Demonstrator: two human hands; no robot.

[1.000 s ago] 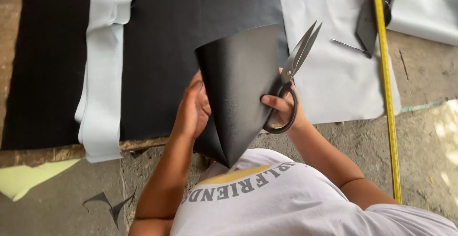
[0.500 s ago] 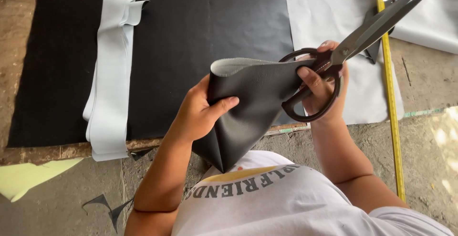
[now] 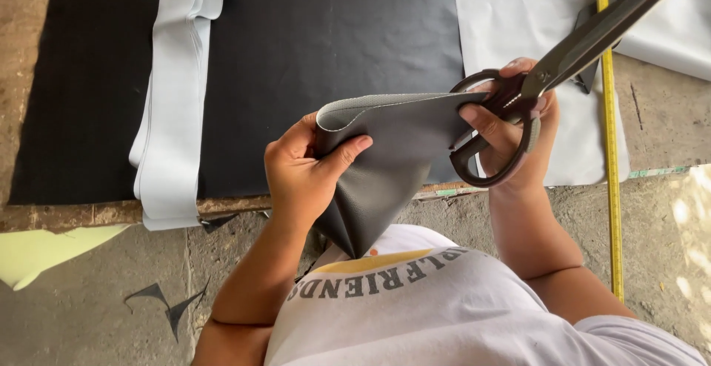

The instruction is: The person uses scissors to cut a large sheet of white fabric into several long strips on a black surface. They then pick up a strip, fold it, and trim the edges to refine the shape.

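Note:
My left hand (image 3: 307,168) pinches the left edge of a folded dark grey leather piece (image 3: 385,162) with a pale grey underside, held in the air over my lap. My right hand (image 3: 511,125) grips the black handles of large scissors (image 3: 585,44) and also pinches the right corner of the same piece. The scissor blades are closed and point up to the right, away from the leather. The piece hangs down to a point near my white shirt.
A large black sheet (image 3: 311,55) lies on a low wooden board. A stack of pale grey strips (image 3: 174,107) rests across its left part. White sheets (image 3: 518,33) lie at right, beside a yellow measuring tape (image 3: 611,159). Black scraps (image 3: 167,303) lie on the concrete floor.
The leather piece went from standing upright to lying folded flat between both hands. My right hand with the scissors moved right and the blades tilted lower toward the right.

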